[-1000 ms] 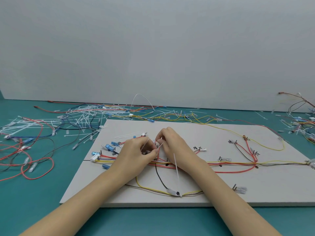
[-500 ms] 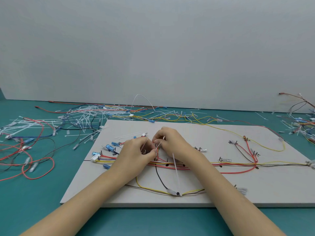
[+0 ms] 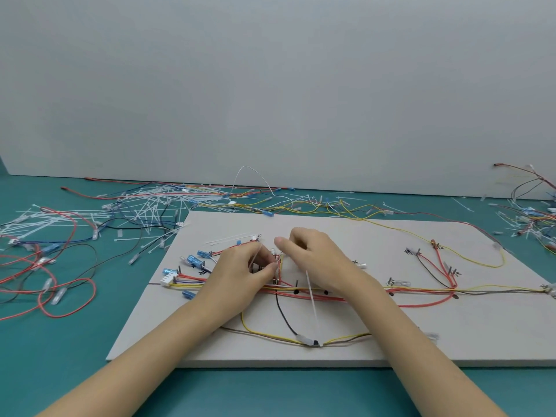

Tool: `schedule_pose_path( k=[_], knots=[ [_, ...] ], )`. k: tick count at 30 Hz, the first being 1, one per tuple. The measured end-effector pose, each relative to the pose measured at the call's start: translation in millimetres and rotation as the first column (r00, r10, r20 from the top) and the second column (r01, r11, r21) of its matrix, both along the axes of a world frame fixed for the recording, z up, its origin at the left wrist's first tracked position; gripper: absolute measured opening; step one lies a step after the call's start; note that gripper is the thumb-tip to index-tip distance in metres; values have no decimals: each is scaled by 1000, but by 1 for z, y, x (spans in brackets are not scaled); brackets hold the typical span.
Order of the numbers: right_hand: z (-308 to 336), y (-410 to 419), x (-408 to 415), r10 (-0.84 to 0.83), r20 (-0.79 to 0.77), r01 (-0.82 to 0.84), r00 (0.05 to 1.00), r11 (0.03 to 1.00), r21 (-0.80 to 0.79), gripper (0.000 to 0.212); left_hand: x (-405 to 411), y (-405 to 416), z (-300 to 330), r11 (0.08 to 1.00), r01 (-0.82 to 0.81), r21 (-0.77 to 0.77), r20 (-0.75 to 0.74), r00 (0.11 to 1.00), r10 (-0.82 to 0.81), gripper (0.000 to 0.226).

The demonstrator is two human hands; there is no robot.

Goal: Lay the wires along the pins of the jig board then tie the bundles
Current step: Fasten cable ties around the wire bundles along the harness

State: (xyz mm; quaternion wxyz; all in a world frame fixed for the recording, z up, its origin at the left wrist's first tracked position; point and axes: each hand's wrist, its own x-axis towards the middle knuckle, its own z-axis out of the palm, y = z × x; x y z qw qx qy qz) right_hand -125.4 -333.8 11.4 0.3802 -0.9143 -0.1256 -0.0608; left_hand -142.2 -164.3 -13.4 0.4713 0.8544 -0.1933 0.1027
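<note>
Grey jig board (image 3: 376,341): both hands pinch wires (image 3: 301,291) mid-board.

A wire-harness assembly bench in a workshop or small factory is indicated. A pale jig board (image 3: 391,335) studded with dark pins is laid on a teal work surface (image 3: 60,356), and coloured wires (image 3: 421,293) with crimped connectors are routed across it. Towards the far left corner of the bench, white cable ties (image 3: 150,206) are heaped among loose red, black and blue leads (image 3: 60,296); more harness pieces (image 3: 532,215) are piled at the right edge. A plain grey wall (image 3: 270,85) is seen behind.
</note>
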Motion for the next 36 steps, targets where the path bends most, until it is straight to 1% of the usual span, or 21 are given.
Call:
schedule_pose_path(
  k=[2,4,8,12,14,18,22,27,30,31,33,35,36],
  knots=[
    [1,1,-2,73,-71,-70,995,997,36,32,0,0,0,1000,3,-1,-4,1000,-3,12],
    [3,2,-4,106,-100,-95,989,990,108,25,1,0,0,1000,7,7,1,1000,-7,12],
    [8,3,-11,135,-76,-116,988,969,216,19,-1,0,2,1000,12,15,30,999,-13,14],
    [16,-4,-15,123,-53,-101,991,945,311,19,-1,-1,4,994,-2,105,65,998,-5,16],
    [20,-7,-16,121,-30,-103,992,927,360,22,0,-1,4,993,-2,121,39,999,-3,17],
    [23,-10,-16,109,-15,-92,994,894,438,24,4,-4,8,995,-23,98,-77,997,30,18],
    [22,-9,-14,107,-41,-72,993,862,501,24,6,-7,12,995,-55,87,-138,988,67,9],
    [21,-16,-12,146,-125,-55,981,836,547,23,6,-7,11,994,-60,86,-161,984,74,11],
    [19,-19,-10,139,-154,-41,978,858,513,29,6,0,11,996,-29,81,-152,988,41,10],
    [20,-19,-10,117,-158,-23,981,867,497,35,7,4,13,998,-14,58,-165,986,23,7],
    [20,-21,-7,34,-154,43,988,880,474,47,12,16,20,999,-25,-20,-179,984,21,18],
    [18,-24,-4,-67,-136,122,988,882,455,51,22,32,27,988,-132,-76,-149,982,120,29],
    [16,-26,-2,-115,-126,159,985,883,441,50,28,41,30,980,-181,-83,-134,976,169,28]
  ],
)
